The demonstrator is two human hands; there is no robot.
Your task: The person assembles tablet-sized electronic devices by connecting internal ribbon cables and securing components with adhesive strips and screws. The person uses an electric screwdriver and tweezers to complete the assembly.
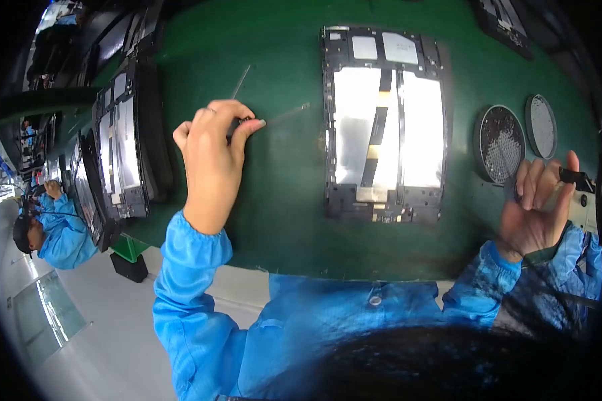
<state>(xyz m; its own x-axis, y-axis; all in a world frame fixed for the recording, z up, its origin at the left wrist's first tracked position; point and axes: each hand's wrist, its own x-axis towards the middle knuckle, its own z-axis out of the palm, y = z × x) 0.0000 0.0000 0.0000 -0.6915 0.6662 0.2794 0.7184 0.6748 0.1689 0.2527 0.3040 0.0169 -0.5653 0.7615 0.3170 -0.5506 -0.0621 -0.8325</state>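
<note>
I saw the left hand (211,150) pinching a thin tool (286,113) left of a flat device (423,134); the right hand (532,224) was near a round dish (479,148); its grip I couldn't tell.

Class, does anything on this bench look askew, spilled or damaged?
Nothing spilled or damaged stands out. Only the dark strip on the open device looks askew, slanting beside a straight-edged silvery panel, possibly by design.
</note>
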